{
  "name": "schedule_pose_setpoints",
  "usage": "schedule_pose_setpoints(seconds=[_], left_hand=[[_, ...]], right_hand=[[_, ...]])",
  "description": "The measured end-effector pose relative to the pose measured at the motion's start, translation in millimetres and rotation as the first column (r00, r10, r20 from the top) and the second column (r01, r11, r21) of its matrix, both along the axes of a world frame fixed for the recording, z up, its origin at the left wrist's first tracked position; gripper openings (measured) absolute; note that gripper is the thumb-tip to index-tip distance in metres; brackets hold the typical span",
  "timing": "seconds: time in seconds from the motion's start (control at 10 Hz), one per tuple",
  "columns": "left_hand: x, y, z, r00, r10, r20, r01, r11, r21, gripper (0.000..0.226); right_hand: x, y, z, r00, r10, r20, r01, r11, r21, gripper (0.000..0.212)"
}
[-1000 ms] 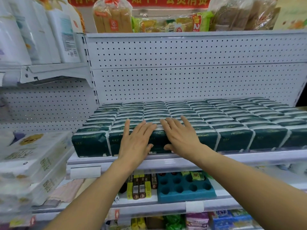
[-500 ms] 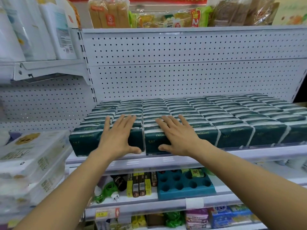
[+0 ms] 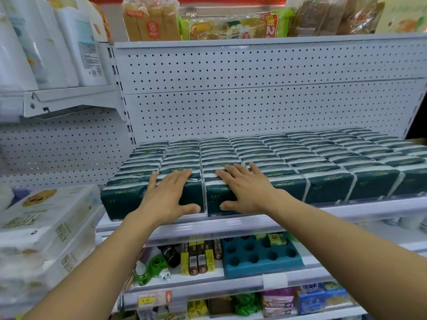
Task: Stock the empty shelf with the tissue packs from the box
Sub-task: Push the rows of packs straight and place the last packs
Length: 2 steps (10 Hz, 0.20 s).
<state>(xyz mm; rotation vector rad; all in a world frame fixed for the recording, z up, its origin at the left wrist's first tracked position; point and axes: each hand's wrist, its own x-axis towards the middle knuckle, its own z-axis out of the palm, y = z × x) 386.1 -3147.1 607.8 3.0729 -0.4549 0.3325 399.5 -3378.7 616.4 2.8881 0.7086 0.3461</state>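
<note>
Right now both your arms reach forward, palms down, over the front row of dark green, plastic-wrapped tissue packs (image 3: 328, 185) on the white metal shelf (image 3: 300, 217). Your left hand (image 3: 166, 195) lies flat on the second pack from the left, fingers straight and together, thumb spread along its front face. Your right hand (image 3: 245, 192) rests the same way on the neighbouring pack just beside it, fingers slightly fanned, thumb low on the front. Neither grip closes round anything; both stay flat and relaxed against the glossy wrap. The packs stand in tight columns running back to the white perforated back panel (image 3: 254, 107), filling the shelf. A narrow gap shows between the two packs under your hands.
</note>
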Motion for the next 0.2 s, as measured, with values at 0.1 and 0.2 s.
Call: schedule_pose_setpoints(seconds=[0.1,0.2], left_hand=[[-3,-5,3,0.999,0.04,0.029,-0.039,0.999,-0.014,0.094],[-10,-15,-4,0.984,-0.001,0.176,0.007,0.999,-0.035,0.096]], right_hand=[[-9,3,7,0.998,-0.029,-0.059,0.037,0.99,0.136,0.086],[-24,-1,-3,0.998,-0.013,0.056,-0.004,0.953,0.302,0.075]])
